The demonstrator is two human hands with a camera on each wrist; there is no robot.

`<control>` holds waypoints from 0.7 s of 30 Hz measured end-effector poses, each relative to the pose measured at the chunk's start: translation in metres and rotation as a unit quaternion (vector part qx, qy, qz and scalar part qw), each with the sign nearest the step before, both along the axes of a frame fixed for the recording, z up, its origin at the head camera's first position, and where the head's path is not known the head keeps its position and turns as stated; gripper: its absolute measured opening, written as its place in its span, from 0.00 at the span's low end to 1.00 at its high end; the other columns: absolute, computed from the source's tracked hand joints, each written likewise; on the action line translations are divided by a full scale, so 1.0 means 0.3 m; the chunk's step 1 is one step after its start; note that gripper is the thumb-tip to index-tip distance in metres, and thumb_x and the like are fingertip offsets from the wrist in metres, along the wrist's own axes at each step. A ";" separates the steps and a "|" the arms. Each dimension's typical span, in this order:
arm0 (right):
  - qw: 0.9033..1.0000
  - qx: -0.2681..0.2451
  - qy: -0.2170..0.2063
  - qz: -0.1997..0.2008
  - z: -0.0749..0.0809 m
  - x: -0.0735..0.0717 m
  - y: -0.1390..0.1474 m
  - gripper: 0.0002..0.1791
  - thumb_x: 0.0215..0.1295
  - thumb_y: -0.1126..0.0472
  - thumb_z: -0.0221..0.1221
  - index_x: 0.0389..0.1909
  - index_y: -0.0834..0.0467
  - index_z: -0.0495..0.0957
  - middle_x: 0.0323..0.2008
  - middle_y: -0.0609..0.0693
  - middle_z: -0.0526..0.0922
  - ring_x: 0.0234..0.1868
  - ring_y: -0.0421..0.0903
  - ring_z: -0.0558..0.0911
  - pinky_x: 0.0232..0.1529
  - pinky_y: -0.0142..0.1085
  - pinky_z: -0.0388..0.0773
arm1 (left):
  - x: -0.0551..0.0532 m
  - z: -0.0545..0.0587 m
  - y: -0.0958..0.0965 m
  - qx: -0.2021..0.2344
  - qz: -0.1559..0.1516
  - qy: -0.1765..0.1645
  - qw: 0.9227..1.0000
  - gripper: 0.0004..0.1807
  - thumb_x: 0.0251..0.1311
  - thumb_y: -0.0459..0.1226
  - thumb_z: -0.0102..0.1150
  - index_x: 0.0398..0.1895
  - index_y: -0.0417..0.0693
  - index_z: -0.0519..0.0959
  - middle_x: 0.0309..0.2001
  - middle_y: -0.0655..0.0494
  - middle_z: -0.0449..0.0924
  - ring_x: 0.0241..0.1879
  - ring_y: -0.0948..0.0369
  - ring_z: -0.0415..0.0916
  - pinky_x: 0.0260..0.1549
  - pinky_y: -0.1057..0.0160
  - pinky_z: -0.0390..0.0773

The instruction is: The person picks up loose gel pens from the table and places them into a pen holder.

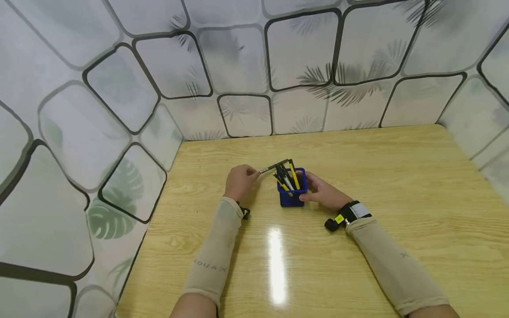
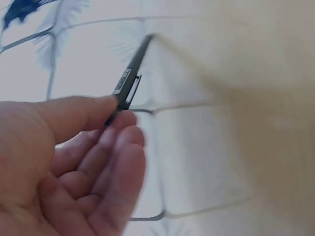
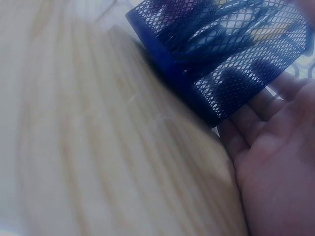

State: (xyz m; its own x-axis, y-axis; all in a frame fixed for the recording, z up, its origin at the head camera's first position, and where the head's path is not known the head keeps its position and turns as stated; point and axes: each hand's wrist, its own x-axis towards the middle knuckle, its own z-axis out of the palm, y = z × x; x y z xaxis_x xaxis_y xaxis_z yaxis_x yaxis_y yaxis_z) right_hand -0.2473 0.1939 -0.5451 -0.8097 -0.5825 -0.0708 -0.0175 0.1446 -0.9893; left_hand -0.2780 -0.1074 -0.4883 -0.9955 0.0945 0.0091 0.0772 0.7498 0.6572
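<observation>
A blue mesh pen holder (image 1: 292, 201) stands on the wooden table. Black pens and yellow-bodied pens (image 1: 294, 175) lean inside it, tops above the rim. My right hand (image 1: 328, 194) grips the holder's right side, thumb in front and fingers around the back; in the right wrist view, fingers show behind the mesh wall (image 3: 236, 81). Left of the holder, my left hand (image 1: 240, 182) pinches a slim black pen (image 1: 268, 169) between thumb and index finger. In the left wrist view the pen (image 2: 129, 73) points away from the hand, its clip and a white label visible.
The light wooden table (image 1: 397, 176) ends at a patterned wall covering (image 1: 246, 110) at the back and left. Wrist straps with small cameras (image 1: 332, 224) sit below both hands. A bright light reflection (image 1: 277, 265) lies on the tabletop between the forearms.
</observation>
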 end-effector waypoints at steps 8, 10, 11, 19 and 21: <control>1.000 0.002 0.000 -0.003 0.004 -0.002 0.016 0.49 0.70 0.57 0.67 0.83 0.51 0.47 0.78 0.60 0.58 0.79 0.62 0.57 0.76 0.59 0.54 | 0.034 0.157 -0.037 0.181 0.032 0.158 0.970 0.12 0.72 0.46 0.64 0.46 0.50 0.88 0.38 0.51 0.87 0.36 0.57 0.83 0.34 0.57 0.81; 1.000 0.004 0.001 -0.007 0.005 0.000 0.020 0.49 0.70 0.57 0.67 0.83 0.51 0.48 0.78 0.60 0.59 0.79 0.62 0.58 0.76 0.60 0.55 | 0.051 0.196 -0.034 0.209 0.034 0.200 0.957 0.12 0.72 0.46 0.64 0.46 0.49 0.88 0.39 0.53 0.87 0.37 0.59 0.83 0.38 0.59 0.83; 1.000 0.004 0.000 -0.007 0.006 0.000 0.021 0.48 0.70 0.57 0.67 0.82 0.51 0.48 0.78 0.60 0.60 0.78 0.63 0.59 0.75 0.60 0.55 | 0.060 0.215 -0.032 0.223 0.032 0.217 0.950 0.12 0.71 0.46 0.64 0.46 0.48 0.88 0.39 0.53 0.87 0.38 0.59 0.83 0.39 0.59 0.83; 1.000 -0.007 -0.004 -0.003 0.013 0.002 0.024 0.48 0.71 0.57 0.66 0.83 0.52 0.47 0.78 0.61 0.59 0.79 0.63 0.57 0.76 0.60 0.53 | 0.120 0.286 0.002 0.272 -0.046 0.256 0.927 0.09 0.69 0.38 0.67 0.46 0.44 0.89 0.40 0.50 0.88 0.38 0.56 0.85 0.41 0.55 0.85; 1.000 -0.006 -0.003 -0.004 0.011 0.001 0.023 0.48 0.71 0.57 0.67 0.83 0.52 0.48 0.78 0.61 0.58 0.80 0.63 0.56 0.77 0.60 0.52 | 0.128 0.289 0.010 0.269 -0.061 0.249 0.928 0.09 0.69 0.38 0.67 0.46 0.43 0.89 0.41 0.50 0.88 0.39 0.56 0.85 0.41 0.54 0.85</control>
